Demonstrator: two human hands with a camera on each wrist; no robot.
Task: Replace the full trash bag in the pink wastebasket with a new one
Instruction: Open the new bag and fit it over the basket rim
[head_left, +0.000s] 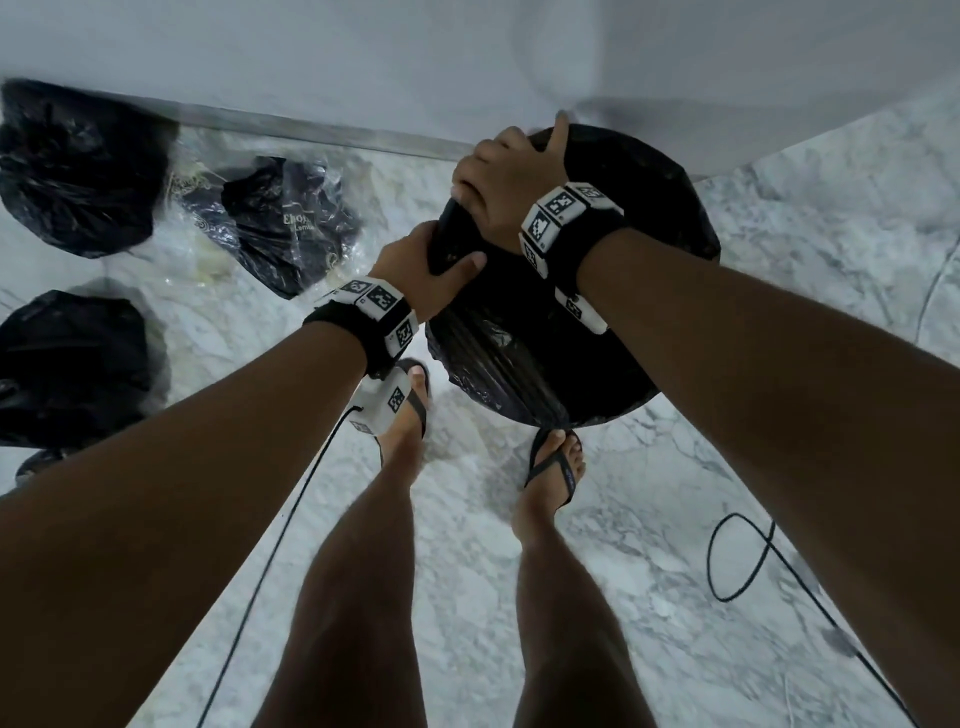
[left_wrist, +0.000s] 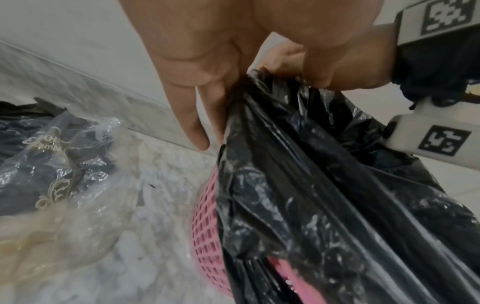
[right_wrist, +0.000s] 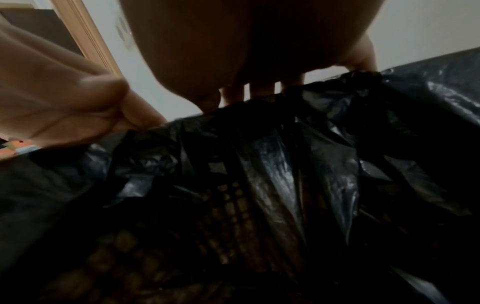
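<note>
A marble floor (head_left: 519, 571) meets a pale wall; three dark, stuffed bags (head_left: 78, 166) lie well apart to the left. The pink basket (left_wrist: 207, 236) stands just ahead of the person's feet, draped in a black bag (head_left: 545, 353). The left hand (head_left: 421, 270) curls round the bag's edge at the near-left rim, thumb over the plastic. The right hand (head_left: 504, 182) pinches a bunched edge further back. The lattice shows through the film in the right wrist view, so this looks like the new liner. Judging by that, the full bag is already out; what remains is stretching the edge round the rim.
</note>
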